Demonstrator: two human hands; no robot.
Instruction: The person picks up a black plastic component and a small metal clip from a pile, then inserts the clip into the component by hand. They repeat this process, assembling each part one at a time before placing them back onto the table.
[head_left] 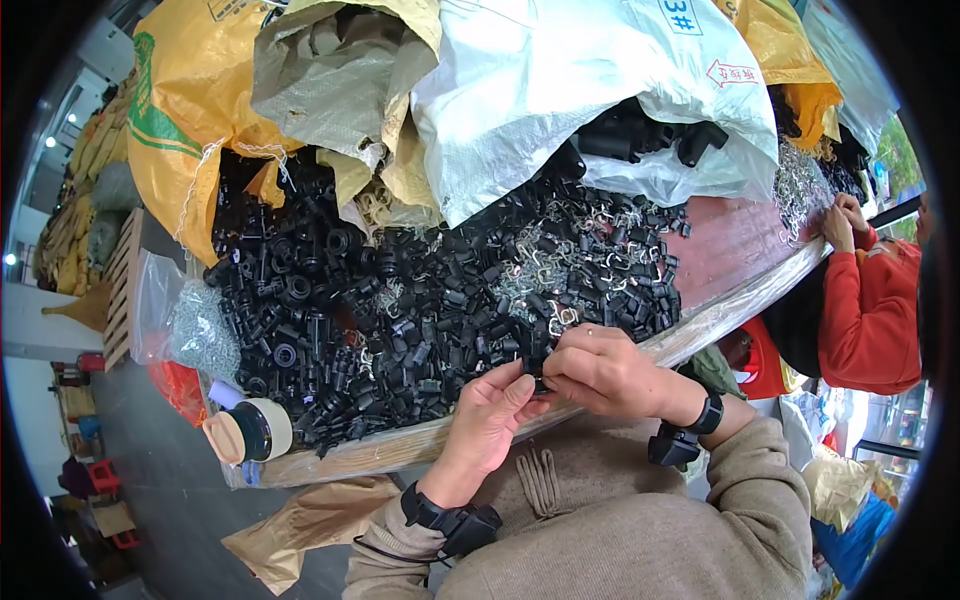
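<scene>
Together, your left hand (485,415) and right hand (605,370) pinch a small black part (537,380) between their fingertips, near the wrapped table edge (385,452), before the heap of black pieces (440,340).

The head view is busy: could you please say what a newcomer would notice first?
Small black parts heaped mid-picture probably come first, with a big white sack behind. At their near edge, the left hand and right hand meet; far right, a red sleeve stands out.
</scene>
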